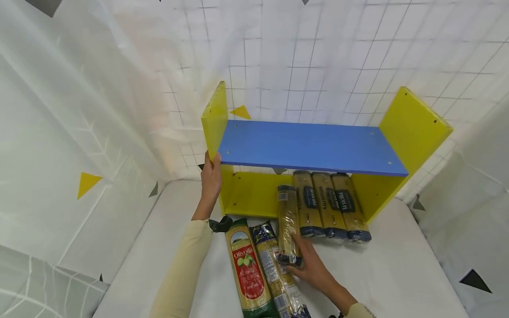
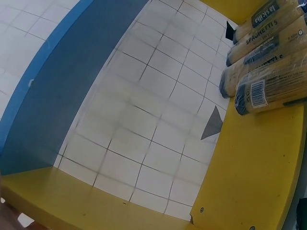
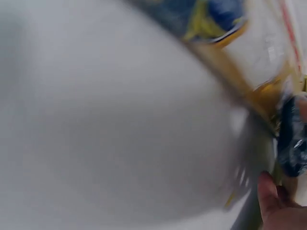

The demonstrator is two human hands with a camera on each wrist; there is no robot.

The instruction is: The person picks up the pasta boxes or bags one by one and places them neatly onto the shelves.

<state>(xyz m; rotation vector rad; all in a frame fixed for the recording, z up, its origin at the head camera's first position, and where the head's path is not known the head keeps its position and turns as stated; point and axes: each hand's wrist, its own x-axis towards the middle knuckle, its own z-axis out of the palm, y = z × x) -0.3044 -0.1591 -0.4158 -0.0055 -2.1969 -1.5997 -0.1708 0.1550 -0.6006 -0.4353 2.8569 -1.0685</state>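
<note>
A yellow shelf (image 1: 413,128) with a blue top board (image 1: 310,148) stands on the white table. My left hand (image 1: 211,170) grips its left side panel (image 1: 214,117). Three spaghetti packs (image 1: 328,204) lie side by side on the shelf's lower board (image 2: 254,167), their ends poking out in front; the same spaghetti packs (image 2: 271,45) show in the left wrist view. My right hand (image 1: 301,259) holds a fourth spaghetti pack (image 1: 288,221) by its near end, just left of those three. The right wrist view is blurred, showing only a fingertip (image 3: 269,199) and the pack's dark end (image 3: 292,139).
Two more pasta packs lie on the table near me: an Olivoila pack (image 1: 247,269) and a clear one (image 1: 276,271) beside it. White gridded sheeting (image 1: 318,57) closes in the back and sides. The white table (image 1: 397,274) extends to the right.
</note>
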